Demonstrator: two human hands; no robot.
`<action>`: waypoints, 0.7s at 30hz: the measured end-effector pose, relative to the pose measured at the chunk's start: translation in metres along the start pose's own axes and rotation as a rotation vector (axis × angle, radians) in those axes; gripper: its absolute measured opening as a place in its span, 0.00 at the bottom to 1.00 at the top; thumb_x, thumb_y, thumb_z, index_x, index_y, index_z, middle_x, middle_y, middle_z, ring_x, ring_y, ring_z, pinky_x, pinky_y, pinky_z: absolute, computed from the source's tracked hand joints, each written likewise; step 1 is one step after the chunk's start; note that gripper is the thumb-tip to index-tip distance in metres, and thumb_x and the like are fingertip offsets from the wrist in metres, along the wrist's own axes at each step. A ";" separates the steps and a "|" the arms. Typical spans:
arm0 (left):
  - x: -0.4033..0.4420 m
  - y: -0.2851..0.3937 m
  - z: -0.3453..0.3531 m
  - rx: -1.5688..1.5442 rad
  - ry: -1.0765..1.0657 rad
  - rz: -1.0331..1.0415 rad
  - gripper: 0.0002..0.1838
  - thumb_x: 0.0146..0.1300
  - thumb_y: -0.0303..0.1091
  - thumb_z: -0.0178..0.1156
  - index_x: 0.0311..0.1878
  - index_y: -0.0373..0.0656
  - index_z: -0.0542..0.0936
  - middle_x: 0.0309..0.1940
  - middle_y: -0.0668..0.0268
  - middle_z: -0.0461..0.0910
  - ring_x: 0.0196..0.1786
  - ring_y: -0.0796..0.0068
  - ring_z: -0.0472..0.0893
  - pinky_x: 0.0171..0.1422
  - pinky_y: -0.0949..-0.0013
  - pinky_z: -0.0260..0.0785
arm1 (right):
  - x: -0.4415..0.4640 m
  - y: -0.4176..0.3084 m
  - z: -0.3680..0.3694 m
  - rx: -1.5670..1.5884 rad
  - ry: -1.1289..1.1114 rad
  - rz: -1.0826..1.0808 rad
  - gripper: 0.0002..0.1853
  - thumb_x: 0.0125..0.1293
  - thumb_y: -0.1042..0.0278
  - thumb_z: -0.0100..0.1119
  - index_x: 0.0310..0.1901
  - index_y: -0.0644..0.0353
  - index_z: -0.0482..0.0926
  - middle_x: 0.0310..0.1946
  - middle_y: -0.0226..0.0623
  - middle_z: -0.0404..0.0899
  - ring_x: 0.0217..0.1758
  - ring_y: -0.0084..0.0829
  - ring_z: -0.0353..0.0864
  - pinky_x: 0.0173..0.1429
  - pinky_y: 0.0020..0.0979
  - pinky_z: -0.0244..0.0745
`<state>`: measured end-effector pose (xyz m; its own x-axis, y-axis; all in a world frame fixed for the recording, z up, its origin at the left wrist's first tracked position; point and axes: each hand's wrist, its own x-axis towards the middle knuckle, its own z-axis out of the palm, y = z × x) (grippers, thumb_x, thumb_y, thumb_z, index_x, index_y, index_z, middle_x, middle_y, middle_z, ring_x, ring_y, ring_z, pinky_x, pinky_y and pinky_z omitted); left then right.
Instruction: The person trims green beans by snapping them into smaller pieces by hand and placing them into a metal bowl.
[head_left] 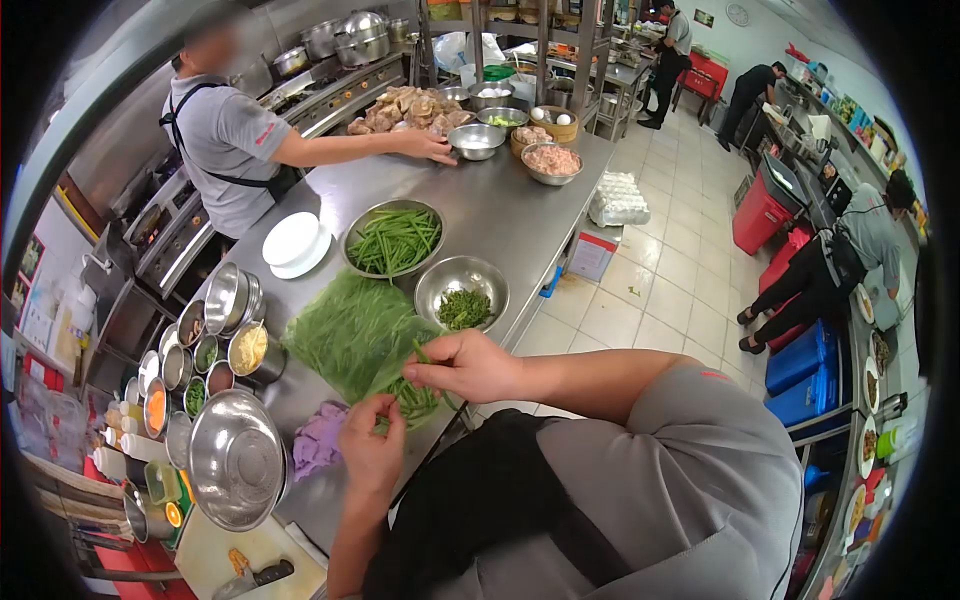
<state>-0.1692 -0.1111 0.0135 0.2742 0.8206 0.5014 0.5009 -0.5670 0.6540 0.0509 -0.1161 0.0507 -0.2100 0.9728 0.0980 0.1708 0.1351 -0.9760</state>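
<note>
My right hand (465, 366) is closed, pinching a green bean (420, 352) between thumb and fingers. Just below and left of it, my left hand (373, 440) is also closed, with a bit of green bean showing at its fingertips. Both are at the table edge, beside a clear green plastic bag (350, 325) full of green beans. Some beans (415, 400) show at the bag's near end. Behind the bag stands a steel bowl (352, 252) of long green beans. A second steel bowl (432, 282), right of the bag, holds small green pieces.
A purple cloth (318, 438) and a large steel bowl (238, 460) lie to the left. A knife (262, 577) rests on a cutting board (205, 555). White plates (297, 243) are stacked farther back. Across the table, a co-worker (225, 150) reaches toward a steel bowl (476, 142).
</note>
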 end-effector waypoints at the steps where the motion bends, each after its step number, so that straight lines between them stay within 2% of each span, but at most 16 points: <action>1: 0.001 0.002 0.000 0.011 -0.002 -0.017 0.02 0.65 0.25 0.63 0.40 0.38 0.82 0.31 0.70 0.82 0.31 0.82 0.77 0.38 0.74 0.70 | 0.004 -0.004 -0.001 0.032 -0.005 -0.004 0.12 0.74 0.62 0.63 0.42 0.65 0.86 0.28 0.27 0.83 0.28 0.14 0.78 0.32 0.23 0.74; 3: 0.000 0.004 -0.002 0.041 -0.016 -0.056 0.01 0.66 0.25 0.62 0.39 0.39 0.81 0.31 0.70 0.81 0.32 0.81 0.77 0.38 0.74 0.70 | 0.010 -0.004 0.000 0.107 -0.014 -0.010 0.12 0.74 0.62 0.62 0.42 0.65 0.85 0.29 0.28 0.84 0.28 0.15 0.79 0.32 0.23 0.74; 6: 0.005 -0.003 -0.001 -0.329 0.067 -0.286 0.02 0.68 0.26 0.61 0.39 0.39 0.78 0.28 0.68 0.77 0.30 0.77 0.76 0.36 0.71 0.69 | 0.014 0.000 0.000 0.191 -0.029 -0.013 0.13 0.74 0.63 0.61 0.40 0.65 0.85 0.30 0.29 0.85 0.28 0.15 0.80 0.32 0.23 0.75; 8: 0.014 -0.003 -0.004 -0.578 0.075 -0.332 0.02 0.70 0.26 0.57 0.40 0.39 0.77 0.27 0.70 0.75 0.30 0.80 0.73 0.35 0.74 0.66 | 0.015 -0.003 -0.003 0.202 -0.044 0.000 0.13 0.75 0.63 0.60 0.40 0.65 0.85 0.31 0.30 0.86 0.28 0.16 0.81 0.32 0.23 0.76; 10: 0.027 0.005 -0.005 -0.835 0.093 -0.396 0.05 0.74 0.24 0.51 0.41 0.39 0.76 0.28 0.70 0.74 0.29 0.82 0.71 0.34 0.77 0.62 | 0.015 -0.014 -0.014 0.294 0.042 0.056 0.13 0.75 0.62 0.59 0.42 0.65 0.85 0.31 0.32 0.86 0.28 0.17 0.81 0.32 0.23 0.76; 11: 0.034 0.003 -0.003 -0.801 0.058 -0.380 0.04 0.73 0.25 0.52 0.41 0.39 0.76 0.28 0.70 0.74 0.30 0.82 0.71 0.35 0.77 0.63 | 0.018 -0.016 -0.022 0.344 0.073 0.086 0.13 0.76 0.62 0.59 0.42 0.65 0.85 0.32 0.33 0.86 0.27 0.18 0.82 0.31 0.23 0.76; 13: 0.042 -0.011 0.005 -0.731 0.010 -0.363 0.02 0.72 0.25 0.54 0.41 0.39 0.76 0.29 0.70 0.75 0.31 0.81 0.73 0.36 0.77 0.65 | 0.026 -0.006 -0.045 0.251 0.132 -0.013 0.14 0.77 0.62 0.57 0.46 0.66 0.84 0.33 0.36 0.87 0.28 0.20 0.82 0.32 0.23 0.76; 15: 0.057 -0.013 0.022 -0.571 0.008 -0.359 0.02 0.70 0.24 0.58 0.43 0.38 0.77 0.30 0.70 0.76 0.33 0.80 0.76 0.39 0.76 0.69 | 0.035 0.000 -0.062 0.427 0.231 -0.153 0.13 0.75 0.61 0.60 0.43 0.65 0.85 0.33 0.34 0.86 0.27 0.18 0.81 0.31 0.22 0.73; 17: 0.080 -0.011 0.042 -0.454 0.007 -0.304 0.09 0.67 0.25 0.62 0.50 0.38 0.78 0.36 0.68 0.79 0.38 0.79 0.79 0.43 0.74 0.72 | 0.037 -0.010 -0.081 0.375 0.292 -0.154 0.12 0.76 0.64 0.59 0.46 0.65 0.84 0.35 0.35 0.86 0.30 0.19 0.81 0.32 0.22 0.74; 19: 0.101 0.006 0.054 -0.111 -0.036 -0.094 0.17 0.66 0.25 0.62 0.58 0.36 0.78 0.48 0.64 0.80 0.50 0.77 0.79 0.51 0.72 0.74 | 0.041 -0.005 -0.090 0.358 0.302 -0.181 0.12 0.76 0.64 0.58 0.46 0.65 0.84 0.34 0.35 0.86 0.31 0.18 0.81 0.34 0.21 0.74; 21: 0.111 0.029 0.060 -0.206 -0.211 -0.146 0.18 0.67 0.27 0.63 0.60 0.38 0.77 0.55 0.62 0.78 0.55 0.78 0.77 0.53 0.70 0.74 | 0.050 -0.002 -0.094 0.343 0.306 -0.200 0.12 0.76 0.64 0.58 0.47 0.65 0.84 0.34 0.34 0.86 0.32 0.18 0.81 0.35 0.21 0.75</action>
<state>-0.0748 -0.0324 0.0537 0.3871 0.8786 0.2797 0.3764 -0.4274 0.8220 0.1311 -0.0502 0.0757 0.0947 0.9518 0.2918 -0.1810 0.3047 -0.9351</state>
